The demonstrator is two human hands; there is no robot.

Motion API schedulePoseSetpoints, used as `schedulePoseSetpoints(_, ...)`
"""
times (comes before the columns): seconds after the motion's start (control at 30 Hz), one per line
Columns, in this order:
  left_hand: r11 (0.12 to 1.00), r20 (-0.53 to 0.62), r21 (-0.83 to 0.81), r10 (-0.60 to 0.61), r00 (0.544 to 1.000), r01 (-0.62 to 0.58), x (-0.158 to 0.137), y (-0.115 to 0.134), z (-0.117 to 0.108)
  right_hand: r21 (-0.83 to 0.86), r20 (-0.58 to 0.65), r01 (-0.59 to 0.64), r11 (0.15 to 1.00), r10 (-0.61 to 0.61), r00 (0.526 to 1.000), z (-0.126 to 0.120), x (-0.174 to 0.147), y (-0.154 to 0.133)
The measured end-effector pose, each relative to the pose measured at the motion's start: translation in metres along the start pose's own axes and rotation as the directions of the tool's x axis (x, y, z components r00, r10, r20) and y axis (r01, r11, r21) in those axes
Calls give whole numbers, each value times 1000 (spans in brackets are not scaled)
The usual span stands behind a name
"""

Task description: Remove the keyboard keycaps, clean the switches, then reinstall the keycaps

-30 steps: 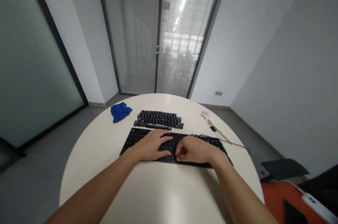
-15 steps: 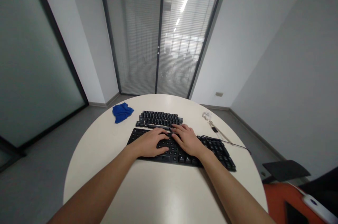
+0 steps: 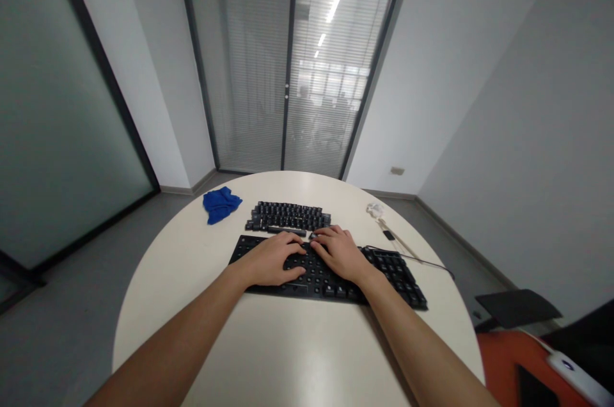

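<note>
A black keyboard (image 3: 307,288) lies on the round table; the key positions on its left and middle part are bare, while the right-hand block (image 3: 400,276) still carries keycaps. Just behind it, loose black keycaps (image 3: 290,214) lie in rows with a long space bar (image 3: 286,230) in front. My left hand (image 3: 271,260) rests over the keyboard's bare part, thumb and fingers apart, holding nothing visible. My right hand (image 3: 341,256) reaches across the keyboard to the front right of the loose rows, where thumb and fingertips close on a small dark keycap (image 3: 313,235), partly hidden.
A crumpled blue cloth (image 3: 220,205) lies at the table's far left. At the right are a thin stick-like tool (image 3: 403,242), a small whitish clump (image 3: 375,210) and the keyboard cable (image 3: 434,264). An orange chair seat (image 3: 508,368) holding devices stands beyond the right edge.
The right hand's fingertips have drawn together slightly at the keycap by the loose rows. My left hand keeps its place. The view has shifted very slightly.
</note>
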State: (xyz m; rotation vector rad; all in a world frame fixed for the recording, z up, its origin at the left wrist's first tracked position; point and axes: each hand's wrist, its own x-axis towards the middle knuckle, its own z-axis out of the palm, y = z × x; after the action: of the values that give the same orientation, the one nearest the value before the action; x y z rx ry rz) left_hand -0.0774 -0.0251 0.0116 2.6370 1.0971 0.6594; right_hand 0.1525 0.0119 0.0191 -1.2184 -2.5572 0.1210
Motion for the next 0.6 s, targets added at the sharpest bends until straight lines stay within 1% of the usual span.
schedulePoseSetpoints(0.13,1000,-8,0,-1,1000,1,0,-3,4,28,-40,-30,999,32,999,-9,-1,7)
schedulePoseSetpoints(0.2,1000,-9,2,3,1000,-3,1,-4,5,105,-54,-44,994,50,997,-15,-3,10)
schedulePoseSetpoints(0.27,1000,-7,2,9,1000,-9,1,-3,5,223,-20,-65,973,72,997,-20,-6,13)
schedulePoseSetpoints(0.33,1000,-1,0,15,1000,-15,1,-3,3,344,42,-92,934,83,996,-25,-9,14)
schedulePoseSetpoints(0.4,1000,14,-2,18,1000,-18,1,-2,2,463,74,-92,881,65,995,-29,-11,14)
schedulePoseSetpoints(0.5,1000,37,-1,15,999,-14,1,-1,1,636,106,-70,768,3,994,-34,-14,11)
schedulePoseSetpoints(0.53,1000,41,-1,10,999,-10,1,-2,1,673,138,-76,735,-24,990,-35,-14,10)
schedulePoseSetpoints(0.6,1000,45,-4,2,999,-2,1,-2,3,710,209,-104,697,-68,975,-39,-15,8)
